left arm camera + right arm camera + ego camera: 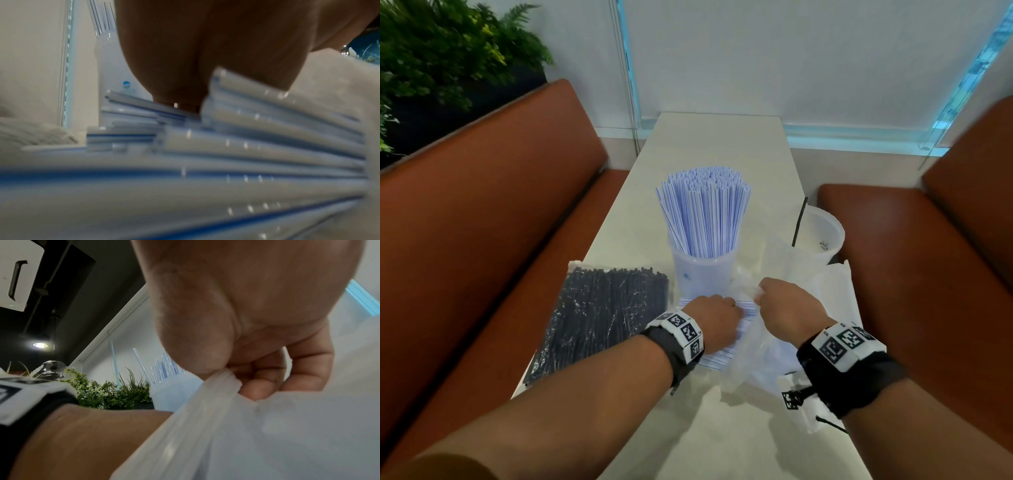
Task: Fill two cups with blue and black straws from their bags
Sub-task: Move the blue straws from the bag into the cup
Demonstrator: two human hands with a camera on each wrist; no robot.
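Note:
A clear cup (700,274) full of blue-striped straws (705,212) stands mid-table. A second cup (822,236) at the right holds one black straw (799,222). The bag of black straws (599,315) lies flat at the left. My left hand (717,315) curls down over a loose bunch of blue straws (722,353) lying in front of the full cup. The left wrist view shows the bunch (246,146) fanned under the palm (195,56), fingertips hidden. My right hand (787,305) pinches the edge of the clear plastic bag (756,363), thumb against fingers (267,378) on the film (267,434).
The narrow white table (722,144) runs between two orange bench seats (482,222) (945,274). White paper or a second bag (835,301) lies under my right wrist near the right edge. Green plants (441,58) stand at the back left.

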